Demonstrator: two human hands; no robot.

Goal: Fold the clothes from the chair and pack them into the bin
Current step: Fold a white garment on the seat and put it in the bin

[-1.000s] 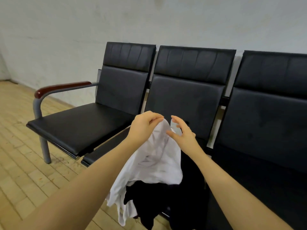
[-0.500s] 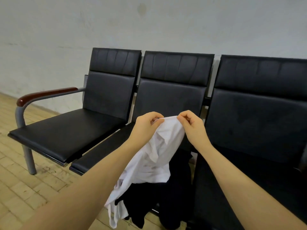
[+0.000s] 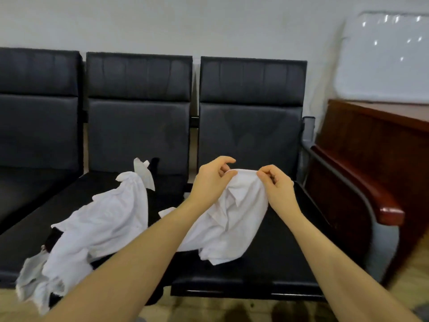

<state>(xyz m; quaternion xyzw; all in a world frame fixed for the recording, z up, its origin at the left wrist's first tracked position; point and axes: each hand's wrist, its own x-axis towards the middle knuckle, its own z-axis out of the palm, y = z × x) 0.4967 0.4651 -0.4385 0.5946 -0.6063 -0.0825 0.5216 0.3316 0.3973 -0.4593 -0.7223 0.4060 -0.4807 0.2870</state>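
Observation:
A white shirt (image 3: 232, 214) hangs above the right seat (image 3: 278, 259) of a black three-seat bench. My left hand (image 3: 212, 180) and my right hand (image 3: 277, 185) each pinch its top edge, a short way apart, and the cloth droops down onto the seat. More white clothing (image 3: 99, 226) lies crumpled on the middle seat (image 3: 27, 249), trailing over the front edge at lower left. A dark garment (image 3: 162, 196) lies partly under it. No bin is in view.
A reddish wooden desk (image 3: 376, 145) stands right of the bench, close behind the wood-capped armrest (image 3: 362, 184). A white board (image 3: 383, 56) leans on the wall above the desk. Wooden floor (image 3: 209, 310) shows below the seats.
The view has swung right, showing the right seat and the desk. My hands carried the white shirt from in front of the middle seat over to the right seat, still pinching its top edge.

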